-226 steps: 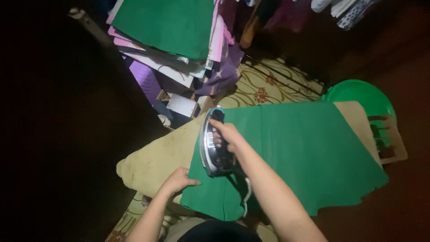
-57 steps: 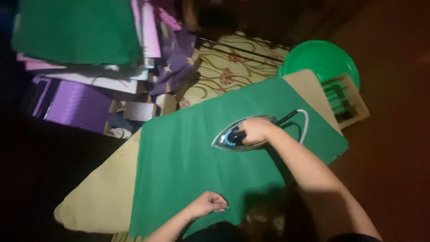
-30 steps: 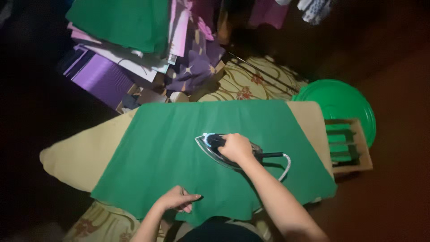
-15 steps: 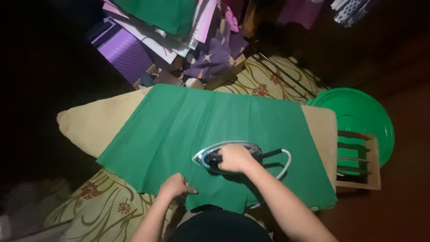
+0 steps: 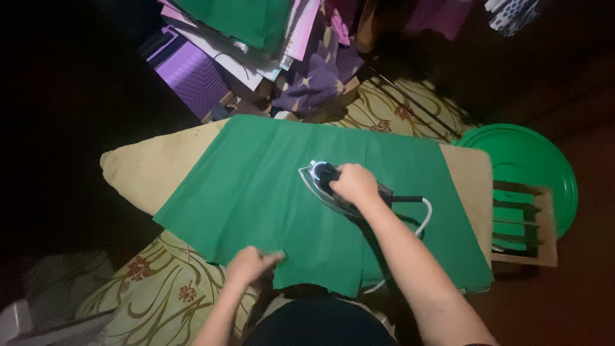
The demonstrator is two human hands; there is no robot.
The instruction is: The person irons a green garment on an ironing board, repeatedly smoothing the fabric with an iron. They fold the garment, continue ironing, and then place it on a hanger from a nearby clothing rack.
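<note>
Ironing a green cloth (image 5: pixel 269 192) spread over a tan ironing board (image 5: pixel 144 170), a person's right hand (image 5: pixel 353 182) wraps closed around the handle of an iron (image 5: pixel 333 189) near the board's middle, nose aimed at the narrow end. Their left hand (image 5: pixel 251 264) pinches the cloth's near edge, fingers together. Keeping that edge taut and the soleplate flat should serve best. Smooth cloth lies open toward the narrow end; the cord (image 5: pixel 423 218) trails toward the square end, by a green tub (image 5: pixel 532 154).
</note>
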